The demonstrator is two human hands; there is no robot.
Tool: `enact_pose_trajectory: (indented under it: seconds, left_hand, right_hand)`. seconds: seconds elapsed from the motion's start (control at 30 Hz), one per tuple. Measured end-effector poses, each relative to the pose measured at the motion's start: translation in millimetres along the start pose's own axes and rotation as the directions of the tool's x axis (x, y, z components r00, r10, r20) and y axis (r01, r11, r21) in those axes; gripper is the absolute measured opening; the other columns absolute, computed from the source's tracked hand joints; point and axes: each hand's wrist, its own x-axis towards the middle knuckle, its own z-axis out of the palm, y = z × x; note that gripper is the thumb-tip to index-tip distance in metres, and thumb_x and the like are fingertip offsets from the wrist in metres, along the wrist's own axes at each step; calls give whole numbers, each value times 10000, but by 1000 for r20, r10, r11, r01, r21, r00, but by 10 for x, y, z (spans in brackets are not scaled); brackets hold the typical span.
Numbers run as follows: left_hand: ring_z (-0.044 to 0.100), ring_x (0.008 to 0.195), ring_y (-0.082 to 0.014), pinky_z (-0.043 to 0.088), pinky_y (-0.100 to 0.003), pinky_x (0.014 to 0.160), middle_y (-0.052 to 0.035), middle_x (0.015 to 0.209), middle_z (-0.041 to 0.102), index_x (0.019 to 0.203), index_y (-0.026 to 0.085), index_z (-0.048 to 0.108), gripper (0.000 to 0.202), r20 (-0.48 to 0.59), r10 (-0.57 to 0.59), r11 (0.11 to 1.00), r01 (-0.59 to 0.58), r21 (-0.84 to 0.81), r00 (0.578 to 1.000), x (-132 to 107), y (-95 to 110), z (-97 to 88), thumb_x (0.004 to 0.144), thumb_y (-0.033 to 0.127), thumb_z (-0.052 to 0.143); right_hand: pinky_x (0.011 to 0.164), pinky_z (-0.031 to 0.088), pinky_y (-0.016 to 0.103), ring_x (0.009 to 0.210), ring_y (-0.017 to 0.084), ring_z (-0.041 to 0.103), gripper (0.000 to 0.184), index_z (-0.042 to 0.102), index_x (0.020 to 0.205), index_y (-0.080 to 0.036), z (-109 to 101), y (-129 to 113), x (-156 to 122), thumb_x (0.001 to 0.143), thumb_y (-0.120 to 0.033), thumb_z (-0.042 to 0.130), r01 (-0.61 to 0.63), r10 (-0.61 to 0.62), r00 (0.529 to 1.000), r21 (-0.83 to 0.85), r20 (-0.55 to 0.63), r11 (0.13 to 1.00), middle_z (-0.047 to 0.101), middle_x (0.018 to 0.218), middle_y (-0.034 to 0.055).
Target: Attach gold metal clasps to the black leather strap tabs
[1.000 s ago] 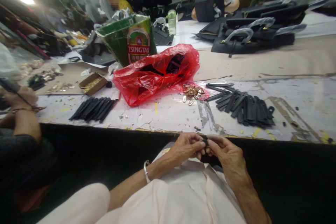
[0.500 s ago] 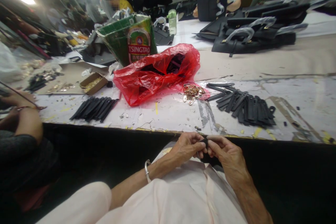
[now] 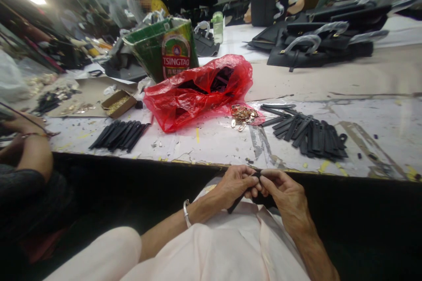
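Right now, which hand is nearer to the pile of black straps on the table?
The right hand is nearer: it is below the table edge, in front of the pile of black straps. The left hand is also below the edge, farther to the pile's left.

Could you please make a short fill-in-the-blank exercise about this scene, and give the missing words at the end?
1. The silver bangle is on the person's ____ wrist.
2. The strip pinched between the left hand and the right hand is ____ in colour.
3. The word printed on the green carton is ____.
4. The plastic bag next to the gold-coloured metal fittings is ____.

Missing words: left; black; TSINGTAO; red.
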Motion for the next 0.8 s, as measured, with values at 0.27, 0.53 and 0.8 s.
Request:
enact_pose_trajectory:
  seconds: [0.27,0.53,0.8]
  left_hand:
    - [507,469,-51,317,-181,446,-16,636,624,765,121,540,521,2,-25,1000,25,-9,1000,-19,43,8,559,502,830]
    - [521,476,-58,357,-186,463,-24,631,624,735,112,552,535,0,-27,1000,27,-10,1000,-12,49,23,530,517,836]
    - [530,487,-65,375,-190,483,-22,635,625,766,112,551,539,-11,-49,999,49,-9,999,-7,38,36,553,524,825]
  right_hand:
    - [547,536,257,558,173,625,240,725,868,-187,-15,-68,-17,728,-382,720,93,-87,995,-111,59,990,684,662,25]
    - [564,556,264,588,191,657,196,714,852,-195,-42,-25,-8,746,-360,704,133,-126,990,-138,63,981,699,685,27]
    - [578,563,270,602,196,659,199,718,851,-196,-34,-13,3,749,-367,705,138,-130,990,-151,63,979,709,718,38]
